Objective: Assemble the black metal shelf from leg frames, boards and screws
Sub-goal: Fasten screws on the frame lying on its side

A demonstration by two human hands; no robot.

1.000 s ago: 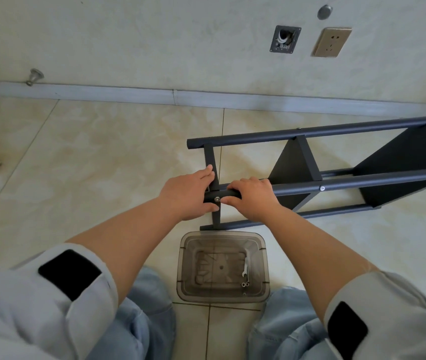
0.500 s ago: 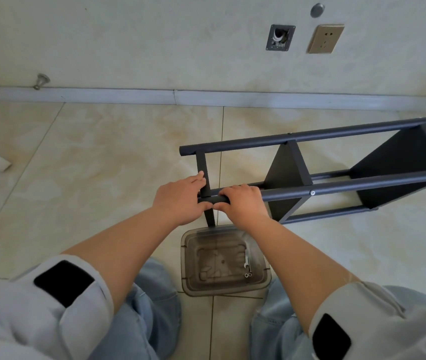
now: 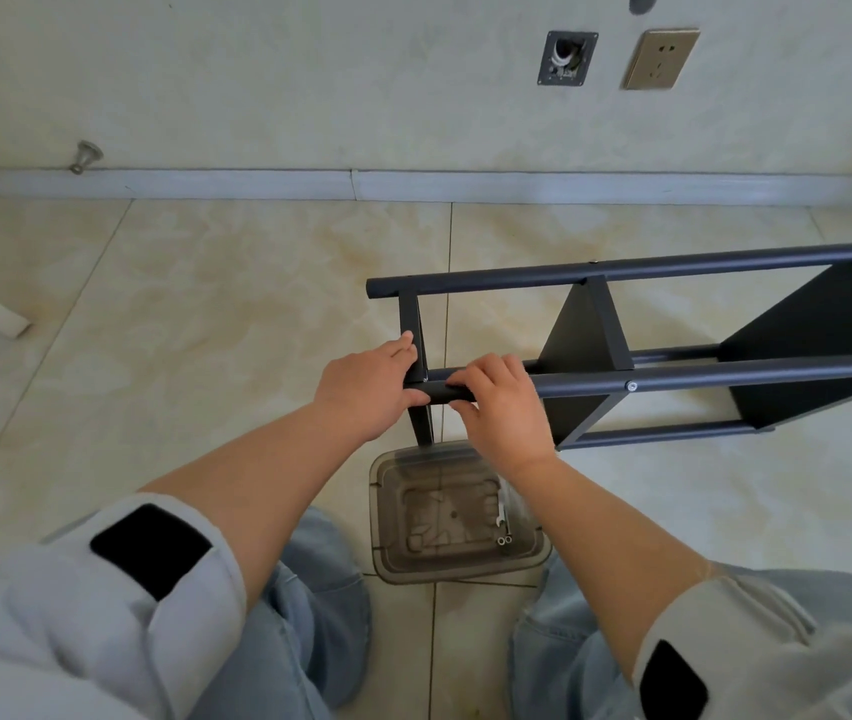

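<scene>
One head-worn camera looks steeply down and forward from close above both hands (left hand (image 3: 361, 389), right hand (image 3: 502, 407)) gripping the shelf (image 3: 673, 376), facing the wall (image 3: 309, 80) beyond the grip.

- Bright, even daylight; soft glare on the floor tiles (image 3: 216, 314) left of the shelf (image 3: 673, 376).
- Faint soft shadows under the shelf.
- Wide-angle bend: skirting (image 3: 413, 184) bows; sleeves slightly soft at bottom edge.

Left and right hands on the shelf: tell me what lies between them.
In the head view, a short stretch of the black leg tube shows between the left hand and the right hand; nothing else.
</scene>
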